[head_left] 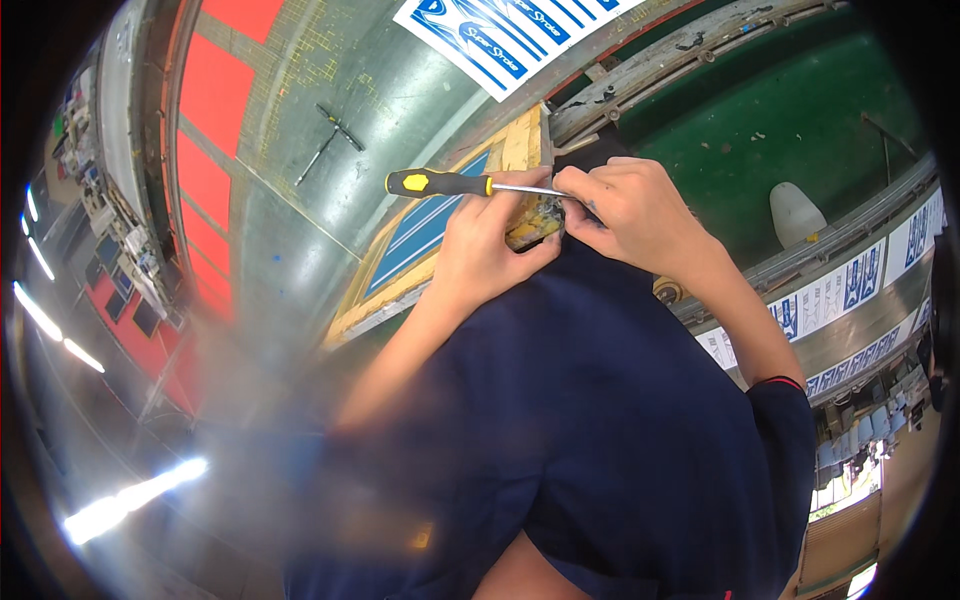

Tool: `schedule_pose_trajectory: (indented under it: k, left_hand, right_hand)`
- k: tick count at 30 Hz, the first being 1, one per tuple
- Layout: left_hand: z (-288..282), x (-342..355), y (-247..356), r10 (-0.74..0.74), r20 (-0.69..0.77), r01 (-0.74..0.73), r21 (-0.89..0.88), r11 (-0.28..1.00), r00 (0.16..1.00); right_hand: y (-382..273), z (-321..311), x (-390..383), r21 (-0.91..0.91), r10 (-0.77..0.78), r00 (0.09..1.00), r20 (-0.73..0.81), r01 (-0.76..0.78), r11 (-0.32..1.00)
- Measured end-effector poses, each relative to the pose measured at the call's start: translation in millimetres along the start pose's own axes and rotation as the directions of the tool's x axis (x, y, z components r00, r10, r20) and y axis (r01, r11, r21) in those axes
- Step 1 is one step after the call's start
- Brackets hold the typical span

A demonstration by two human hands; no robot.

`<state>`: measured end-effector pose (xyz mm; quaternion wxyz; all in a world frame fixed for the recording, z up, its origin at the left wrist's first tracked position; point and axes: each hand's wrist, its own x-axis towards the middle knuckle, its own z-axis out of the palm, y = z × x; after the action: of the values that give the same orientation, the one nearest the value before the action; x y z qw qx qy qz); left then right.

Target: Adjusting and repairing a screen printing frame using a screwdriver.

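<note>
A screwdriver with a black and yellow handle [437,183] lies nearly level, its handle to the left and its metal shaft [525,189] passing over the fingers of my left hand [487,238]. That hand is closed around the stained corner of a wooden frame [520,146], thumb on the near side. My right hand [635,212] is closed in a pinch at the shaft's tip end; its fingers hide the tip. Blue panels with pale lines [425,235] show inside the frame. The frame's near end is partly behind my hands and dark blue shirt.
A grey-green table [320,220] carries red rectangles [215,85] and a thin black tool [330,143]. White sheets printed in blue [515,40] lie at the far side. To the right is a green recessed surface [740,130] with metal rails and a pale rounded piece [795,213].
</note>
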<state>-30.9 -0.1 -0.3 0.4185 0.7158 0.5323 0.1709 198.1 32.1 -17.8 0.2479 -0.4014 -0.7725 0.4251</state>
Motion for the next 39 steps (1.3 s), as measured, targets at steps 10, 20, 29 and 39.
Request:
schedule_pose_trajectory:
  k: [10,20,29,39]
  left_hand:
    - [-9.1,7.6,5.8,-0.004,0.033,0.004,0.001,1.0,0.999]
    - [-10.2,12.2,8.0,-0.038,0.03,0.038,-0.012,0.999,0.999]
    - [-14.9,17.8,6.7,0.009,0.012,-0.01,0.054,0.998,1.0]
    - [-9.8,19.3,10.1,0.035,-0.01,-0.034,0.073,0.997,0.999]
  right_hand:
    - [34.8,-3.9,10.1,0.732,0.538,0.839,0.084,-0.418,0.538]
    - [32.3,5.5,5.2,0.993,0.583,0.804,0.113,-0.111,-0.039]
    - [18.4,19.3,-16.5,0.971,0.641,0.767,0.01,-0.161,0.177]
    - [23.7,25.8,-23.7,0.977,0.645,0.763,-0.023,-0.12,0.177]
